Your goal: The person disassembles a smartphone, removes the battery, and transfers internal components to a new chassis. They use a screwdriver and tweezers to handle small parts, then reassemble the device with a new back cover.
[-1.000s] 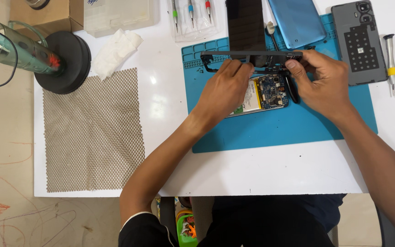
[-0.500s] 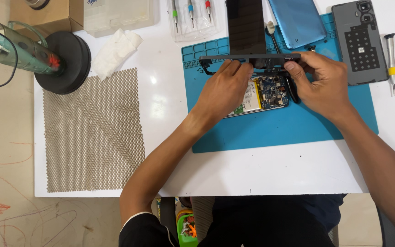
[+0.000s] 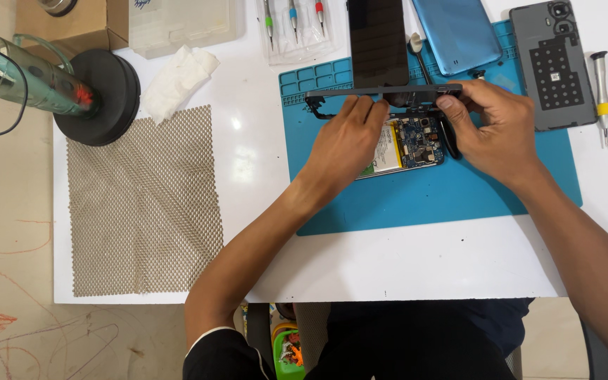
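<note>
On the blue mat (image 3: 459, 204), both hands' grips pinch a thin dark phone frame (image 3: 381, 90), edge-on.

A white rectangular tabletop (image 3: 416, 260) is carrying the work. Lying directly on it: a blue rubber work mat (image 3: 459, 197) at right, a beige woven mesh sheet (image 3: 142, 204) at left, a black round stand base (image 3: 103, 95), a crumpled white tissue (image 3: 177, 79), a clear plastic box (image 3: 181, 24), a brown cardboard box (image 3: 82, 24) and a silver screwdriver with a yellow band (image 3: 602, 95) at the right edge.
</note>
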